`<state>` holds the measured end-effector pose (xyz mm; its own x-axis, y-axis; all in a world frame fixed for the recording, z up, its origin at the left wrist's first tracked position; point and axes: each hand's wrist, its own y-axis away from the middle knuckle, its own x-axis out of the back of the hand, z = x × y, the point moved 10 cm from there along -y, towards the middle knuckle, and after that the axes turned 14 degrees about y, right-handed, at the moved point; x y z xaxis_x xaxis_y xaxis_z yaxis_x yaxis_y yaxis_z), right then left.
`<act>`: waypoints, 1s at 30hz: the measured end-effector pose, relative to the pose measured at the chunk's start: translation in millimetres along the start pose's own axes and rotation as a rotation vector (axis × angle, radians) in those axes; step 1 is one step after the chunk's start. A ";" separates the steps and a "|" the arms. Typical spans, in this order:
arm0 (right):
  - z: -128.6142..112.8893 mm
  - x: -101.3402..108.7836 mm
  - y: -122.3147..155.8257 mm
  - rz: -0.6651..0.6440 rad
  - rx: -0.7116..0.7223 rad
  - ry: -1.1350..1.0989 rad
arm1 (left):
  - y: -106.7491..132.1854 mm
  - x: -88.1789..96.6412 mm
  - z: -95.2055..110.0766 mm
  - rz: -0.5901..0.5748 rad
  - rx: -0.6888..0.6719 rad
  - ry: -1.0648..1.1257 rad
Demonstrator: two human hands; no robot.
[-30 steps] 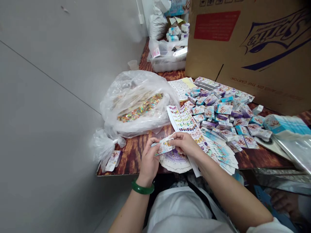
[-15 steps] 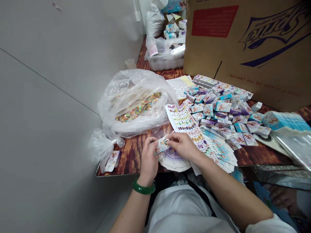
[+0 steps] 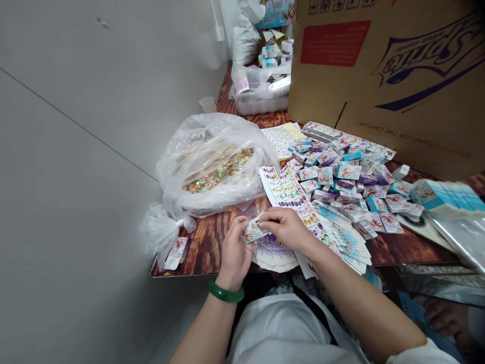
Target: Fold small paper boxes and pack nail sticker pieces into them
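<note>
Over the table's front edge, my left hand point(image 3: 235, 250) grips a small printed carton point(image 3: 253, 231) by its left end. The carton looks flat, with a picture of painted nails on its face. At its right end the fingers of my right hand point(image 3: 282, 226) are pinched together, partly hiding that end. Beneath both hands lies a fan of flat purple-printed cartons point(image 3: 275, 255). Blue-printed flat cartons point(image 3: 346, 237) are fanned out to the right. Sticker sheets point(image 3: 290, 189) lie just beyond my right hand.
A clear plastic bag point(image 3: 223, 121) of colourful bits stands at the back left. Many small boxes point(image 3: 348, 172) are heaped at the right, before a large cardboard box point(image 3: 326, 91). A plastic tub point(image 3: 261, 103) stands farther back. A grey wall point(image 3: 94, 151) borders the left.
My left hand has shifted slightly right and the carton now shows more of its face. My right fingers stay at its right end. The whole view has moved a little.
</note>
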<state>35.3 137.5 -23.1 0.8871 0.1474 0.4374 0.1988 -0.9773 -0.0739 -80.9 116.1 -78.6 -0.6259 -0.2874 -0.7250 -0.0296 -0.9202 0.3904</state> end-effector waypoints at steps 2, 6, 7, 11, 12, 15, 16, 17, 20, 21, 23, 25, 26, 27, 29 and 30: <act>-9.1 -0.7 1.9 0.034 0.051 0.106 | -0.1 0.7 -1.6 0.012 0.002 0.011; -0.3 4.9 2.2 0.148 -0.039 0.102 | 0.4 0.6 0.0 -0.005 -0.010 0.054; 6.1 7.5 1.9 0.176 -0.084 0.079 | 0.6 -0.4 -0.5 -0.022 -0.001 0.077; 18.6 -5.2 -2.2 -0.004 -0.149 0.060 | 0.3 -5.9 -1.2 -0.113 0.012 0.081; 16.9 -7.5 -2.4 -0.054 -0.135 0.113 | -0.4 -6.7 -0.7 -0.132 0.007 0.037; 2.3 2.4 -2.2 -0.050 -0.049 0.358 | -4.0 -5.0 3.0 -0.147 -0.003 -0.204; -4.6 6.7 -1.7 -0.033 -0.013 0.423 | -5.2 -3.7 4.3 -0.145 0.007 -0.287; -11.2 9.1 -1.0 -0.032 0.024 0.476 | -5.9 -3.0 4.3 -0.150 0.036 -0.350; -25.3 11.5 1.2 -0.062 0.095 0.576 | -3.7 -3.9 -1.9 -0.198 0.190 -0.388; -27.9 11.4 1.6 -0.076 0.106 0.595 | -2.0 -4.6 -4.6 -0.212 0.240 -0.378; -30.7 11.1 1.6 -0.093 0.113 0.618 | 0.3 -5.3 -7.3 -0.218 0.289 -0.358; -31.8 10.3 0.7 -0.101 0.113 0.619 | 1.1 -5.2 -10.1 -0.208 0.308 -0.335; -31.5 10.3 -0.1 -0.099 0.109 0.614 | 1.2 -5.1 -11.9 -0.201 0.315 -0.318; -30.7 10.7 -1.0 -0.093 0.101 0.598 | 1.0 -5.2 -13.4 -0.195 0.319 -0.302; -25.7 12.5 -3.2 -0.083 0.061 0.501 | -0.4 -5.9 -13.7 -0.181 0.300 -0.262; -20.6 13.3 -4.2 -0.088 0.021 0.400 | -1.2 -6.8 -12.2 -0.174 0.281 -0.237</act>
<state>37.7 140.4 1.5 0.6355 0.1553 0.7563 0.2789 -0.9596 -0.0372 -67.1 115.9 -81.1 -0.7542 -0.0345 -0.6557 -0.3424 -0.8315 0.4375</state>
